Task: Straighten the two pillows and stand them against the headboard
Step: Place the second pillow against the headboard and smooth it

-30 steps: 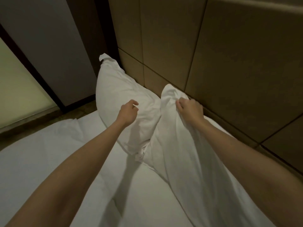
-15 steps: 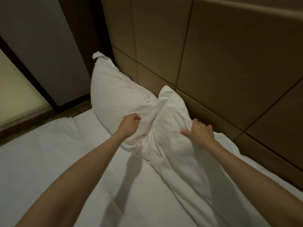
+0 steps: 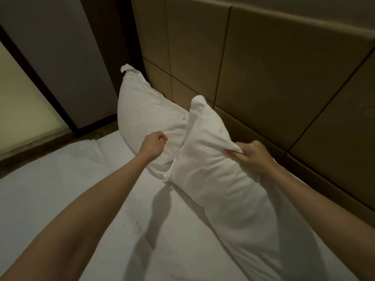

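Head view, close, downward toward headboard [image 3: 263, 78]

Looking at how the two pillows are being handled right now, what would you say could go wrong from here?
1. The right hand pinches only a fold of cover on the near pillow; the fabric may slip, or the cover may stretch while the filling sags.
2. The near pillow lies slanted, overlapping the far pillow; lifting it could drag the far one off the headboard.
3. The left hand is closed against the far pillow, possibly creasing it.

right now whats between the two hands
In the head view, the near pillow fills the stretch: the right hand pinches its edge, and the left hand rests curled on the far pillow.
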The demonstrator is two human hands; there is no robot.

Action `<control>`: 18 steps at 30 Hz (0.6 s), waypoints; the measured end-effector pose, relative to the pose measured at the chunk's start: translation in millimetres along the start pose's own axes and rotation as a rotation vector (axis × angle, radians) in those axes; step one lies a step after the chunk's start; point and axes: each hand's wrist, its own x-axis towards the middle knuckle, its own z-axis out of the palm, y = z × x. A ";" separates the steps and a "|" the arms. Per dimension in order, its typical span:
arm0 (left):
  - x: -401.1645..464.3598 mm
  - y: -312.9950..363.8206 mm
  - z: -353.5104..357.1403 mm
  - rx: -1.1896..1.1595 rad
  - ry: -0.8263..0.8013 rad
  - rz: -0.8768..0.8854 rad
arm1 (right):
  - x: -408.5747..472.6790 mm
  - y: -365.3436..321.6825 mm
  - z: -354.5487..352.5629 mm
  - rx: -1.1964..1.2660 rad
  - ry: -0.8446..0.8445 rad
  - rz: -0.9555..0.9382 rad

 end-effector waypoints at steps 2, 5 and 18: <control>-6.1 1.6 -1.3 0.039 -0.032 0.005 | -12.5 -4.4 -2.7 -0.045 -0.023 -0.049; -15.9 9.4 -3.5 0.057 -0.050 0.021 | -27.9 -12.1 -14.1 -0.090 0.010 -0.170; -44.1 32.6 19.6 0.195 -0.375 0.091 | -31.5 8.6 -36.1 -0.173 0.181 -0.030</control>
